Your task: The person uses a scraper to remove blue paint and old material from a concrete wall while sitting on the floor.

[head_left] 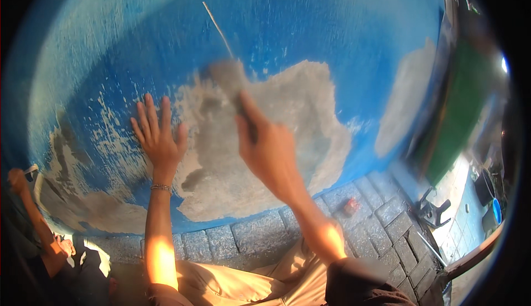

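A blue painted wall (pixel 343 35) fills most of the view, with a large bare grey patch (pixel 301 107) where paint is gone. Against this wall my left hand (pixel 160 137) lies flat, fingers spread, just left of the patch. My right hand (pixel 270 154) is closed round the handle of a scraper (pixel 225 79). Motion smears its broad blade, which lies over the patch's upper edge. Above the blade a thin pale scratch line (pixel 217 26) runs up the blue paint. Flecks of half-removed paint (pixel 110 134) surround my left hand.
Grey paving bricks (pixel 249 237) run along the wall's foot, with a small red item (pixel 351 206) on them. Another person's hand (pixel 19 181) is near the wall at far left. To the right are a blurred green panel (pixel 459 107), a dark bracket-like object (pixel 432 211) and a dark bucket (pixel 484 187).
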A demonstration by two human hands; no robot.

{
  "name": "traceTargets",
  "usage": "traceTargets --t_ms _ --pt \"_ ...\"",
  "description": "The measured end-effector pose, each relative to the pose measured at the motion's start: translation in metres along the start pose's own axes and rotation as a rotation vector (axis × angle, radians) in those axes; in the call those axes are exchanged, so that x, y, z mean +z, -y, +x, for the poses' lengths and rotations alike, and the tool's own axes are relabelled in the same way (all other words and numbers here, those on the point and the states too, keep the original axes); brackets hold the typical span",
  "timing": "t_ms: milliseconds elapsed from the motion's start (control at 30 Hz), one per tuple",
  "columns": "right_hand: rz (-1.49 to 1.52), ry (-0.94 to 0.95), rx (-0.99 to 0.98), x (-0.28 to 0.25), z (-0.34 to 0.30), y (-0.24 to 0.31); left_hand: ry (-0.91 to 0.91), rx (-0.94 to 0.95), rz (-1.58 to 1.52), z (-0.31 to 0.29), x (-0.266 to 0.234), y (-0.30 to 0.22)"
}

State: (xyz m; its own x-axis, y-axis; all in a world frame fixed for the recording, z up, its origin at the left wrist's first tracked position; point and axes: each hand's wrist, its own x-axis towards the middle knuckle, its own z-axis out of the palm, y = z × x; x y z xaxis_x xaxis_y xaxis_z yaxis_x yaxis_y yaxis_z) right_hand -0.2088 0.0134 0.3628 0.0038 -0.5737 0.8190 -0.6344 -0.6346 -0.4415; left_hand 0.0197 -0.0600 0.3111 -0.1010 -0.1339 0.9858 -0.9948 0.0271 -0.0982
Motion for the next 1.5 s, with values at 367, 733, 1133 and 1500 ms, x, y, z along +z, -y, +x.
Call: traceTargets --t_ms 367,733,1133,1500 --pt "-0.019 0.053 0.067 -0.011 -0.031 -0.036 0.017 0.003 0.017 0.001 -0.003 -0.005" --pt "0.015 -0.002 -0.007 0.004 -0.032 -0.058 0.189 -0.621 -1.057 0.046 0.008 -0.121" --pt "0.096 -0.005 -0.015 0.010 -0.027 -0.060 0.007 -0.578 -0.922 0.069 0.009 -0.130" --pt "0.095 -0.042 -0.040 0.019 -0.015 -0.063 -0.038 -0.606 -0.812 0.082 0.007 -0.133"
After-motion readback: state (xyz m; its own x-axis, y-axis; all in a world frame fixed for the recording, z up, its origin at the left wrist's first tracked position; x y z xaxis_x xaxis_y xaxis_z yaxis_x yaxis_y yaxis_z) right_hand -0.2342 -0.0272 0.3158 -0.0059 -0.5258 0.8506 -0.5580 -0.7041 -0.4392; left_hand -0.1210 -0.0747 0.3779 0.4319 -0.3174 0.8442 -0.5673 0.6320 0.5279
